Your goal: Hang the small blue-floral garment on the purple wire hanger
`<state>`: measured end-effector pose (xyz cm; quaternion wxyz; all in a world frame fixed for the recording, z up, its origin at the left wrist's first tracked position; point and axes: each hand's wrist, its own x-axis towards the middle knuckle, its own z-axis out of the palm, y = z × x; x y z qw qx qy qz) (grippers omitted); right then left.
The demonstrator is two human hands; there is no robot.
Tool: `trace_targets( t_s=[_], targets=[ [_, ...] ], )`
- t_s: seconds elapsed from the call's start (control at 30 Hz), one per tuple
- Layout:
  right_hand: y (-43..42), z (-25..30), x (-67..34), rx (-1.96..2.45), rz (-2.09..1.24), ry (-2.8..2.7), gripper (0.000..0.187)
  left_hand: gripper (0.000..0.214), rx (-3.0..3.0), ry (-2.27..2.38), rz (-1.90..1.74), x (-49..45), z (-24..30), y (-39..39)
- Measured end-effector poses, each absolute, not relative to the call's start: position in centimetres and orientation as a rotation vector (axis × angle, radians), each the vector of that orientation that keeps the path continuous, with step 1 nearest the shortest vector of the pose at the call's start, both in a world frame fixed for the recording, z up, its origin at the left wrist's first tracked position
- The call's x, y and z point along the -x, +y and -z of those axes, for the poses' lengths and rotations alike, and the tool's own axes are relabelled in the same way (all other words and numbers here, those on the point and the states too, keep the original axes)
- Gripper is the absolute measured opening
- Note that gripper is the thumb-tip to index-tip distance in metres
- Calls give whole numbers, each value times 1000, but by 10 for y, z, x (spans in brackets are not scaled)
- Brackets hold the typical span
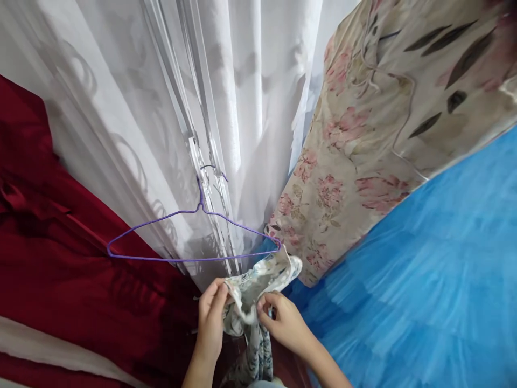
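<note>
Our left hand (210,319) and right hand (286,322) both pinch the cloth (258,281), close together, with only a slim gap between them. Just above, the hanger (189,260) bars the way: its bottom wire runs across over our fingers and its right end touches the cloth. Behind it the curtain (230,108) closes the back. The red drape (60,258) walls the left, the floral fabric (363,140) the upper right. Open room lies at the right, over the blue sheet (428,280).
</note>
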<state>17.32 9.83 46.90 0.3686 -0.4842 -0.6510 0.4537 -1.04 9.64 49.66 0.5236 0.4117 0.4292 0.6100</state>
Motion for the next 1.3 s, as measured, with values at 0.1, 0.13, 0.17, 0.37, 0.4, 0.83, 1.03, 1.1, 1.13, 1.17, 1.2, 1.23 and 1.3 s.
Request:
trace_targets(
  t_s=[0.1, 0.13, 0.17, 0.37, 0.4, 0.83, 1.03, 1.1, 1.13, 1.17, 1.2, 1.23, 1.3],
  targets=[
    [83, -486, -183, 1069, -1078, -1829, 43, 21, -1467, 1108, -1305, -18, -517, 80],
    [79, -491, -184, 1000, -1142, -1838, 44, 20, -1583, 1122, -1278, -26, -520, 76],
    [76, -495, -183, 960, -1218, -1818, 35, 19, -1666, 1129, -1259, -33, -523, 73],
    [80, -510, -200, 875, -1508, -1636, 27, 51, -1639, 1095, -994, -35, -514, 75],
    [83, -514, -208, 826, -1560, -1665, 28, 54, -1581, 1013, -902, -33, -508, 75],
    [218, -594, -303, 774, -1258, -1661, 14, 21, -1839, 1357, -978, -8, -511, 58],
    [262, -618, -225, 648, -1534, -1555, 23, 20, -1807, 1370, -1246, 20, -549, 62],
    [257, -624, -204, 665, -1658, -1556, 24, 21, -1670, 1401, -1354, 35, -549, 61],
    [253, -626, -197, 656, -1713, -1553, 24, 21, -1599, 1412, -1399, 45, -547, 60],
    [248, -627, -193, 628, -1767, -1542, 25, 22, -1538, 1417, -1421, 56, -546, 60],
    [243, -628, -190, 589, -1823, -1526, 28, 23, -1499, 1414, -1405, 68, -544, 59],
    [238, -629, -189, 553, -1876, -1514, 31, 23, -1485, 1398, -1353, 81, -543, 60],
    [230, -630, -189, 518, -1949, -1513, 37, 25, -1525, 1327, -1143, 108, -540, 62]
  ],
)
